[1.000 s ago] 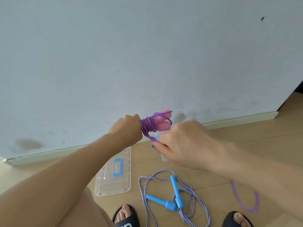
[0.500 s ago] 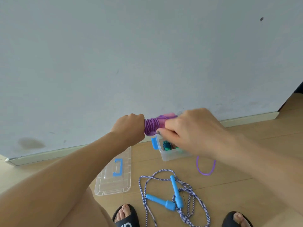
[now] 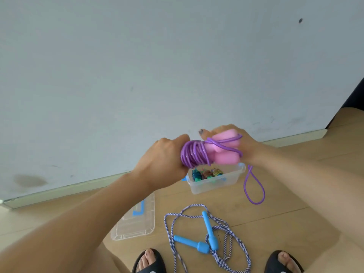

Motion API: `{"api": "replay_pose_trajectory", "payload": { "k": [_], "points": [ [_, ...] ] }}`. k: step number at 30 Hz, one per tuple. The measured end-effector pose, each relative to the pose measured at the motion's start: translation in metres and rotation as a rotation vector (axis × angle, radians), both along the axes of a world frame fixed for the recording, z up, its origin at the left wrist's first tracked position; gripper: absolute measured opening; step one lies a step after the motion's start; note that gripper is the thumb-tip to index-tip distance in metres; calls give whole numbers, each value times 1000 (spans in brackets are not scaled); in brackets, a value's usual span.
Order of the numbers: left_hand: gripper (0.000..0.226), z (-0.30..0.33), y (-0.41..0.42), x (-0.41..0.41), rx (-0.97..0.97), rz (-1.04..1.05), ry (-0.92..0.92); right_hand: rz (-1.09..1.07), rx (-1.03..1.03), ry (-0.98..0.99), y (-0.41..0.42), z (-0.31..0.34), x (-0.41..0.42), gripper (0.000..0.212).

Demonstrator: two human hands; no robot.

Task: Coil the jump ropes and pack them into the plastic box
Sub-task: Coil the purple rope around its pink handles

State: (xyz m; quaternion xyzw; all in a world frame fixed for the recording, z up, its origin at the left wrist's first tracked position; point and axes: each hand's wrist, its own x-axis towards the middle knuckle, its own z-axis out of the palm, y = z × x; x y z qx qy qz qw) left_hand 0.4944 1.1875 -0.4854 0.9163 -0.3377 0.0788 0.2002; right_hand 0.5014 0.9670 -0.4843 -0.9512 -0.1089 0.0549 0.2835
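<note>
Purple rope (image 3: 194, 154) coiled on pink handles (image 3: 226, 152) — left hand (image 3: 163, 164) fisted round it, right hand (image 3: 236, 142) cupping them.

No legible text, labels or numbers.

- A room in a home, by the look of it: a bare wood-plank floor (image 3: 275, 203) meets a plain pale wall (image 3: 157, 66) at a low skirting board (image 3: 295, 135).
- The wall carries scuffs and a brownish stain (image 3: 29, 180) at the far left.
- At the near edge, feet in black open-toed slippers (image 3: 148, 261) stand on the floor.
</note>
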Motion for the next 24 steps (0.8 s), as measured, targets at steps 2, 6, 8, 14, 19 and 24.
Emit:
{"api": "replay_pose_trajectory", "payload": {
  "k": [2,6,8,14,19,24],
  "points": [
    [23,-2,4,5,-32,66,48,-24,76,67,0,-23,-4,31],
    [16,-3,-6,5,-237,200,240,-127,128,144,26,-34,-10,45],
    [15,-3,-5,14,-348,341,439,-108,88,103,28,-22,-26,59],
    [9,-21,7,36,-41,477,466,74,-372,-250,50,4,-69,32],
    [10,-35,6,22,549,296,269,184,-541,-660,61,24,-61,45],
    [15,-20,-15,-9,687,-28,52,160,-510,-658,33,35,-14,58]
  ]
}}
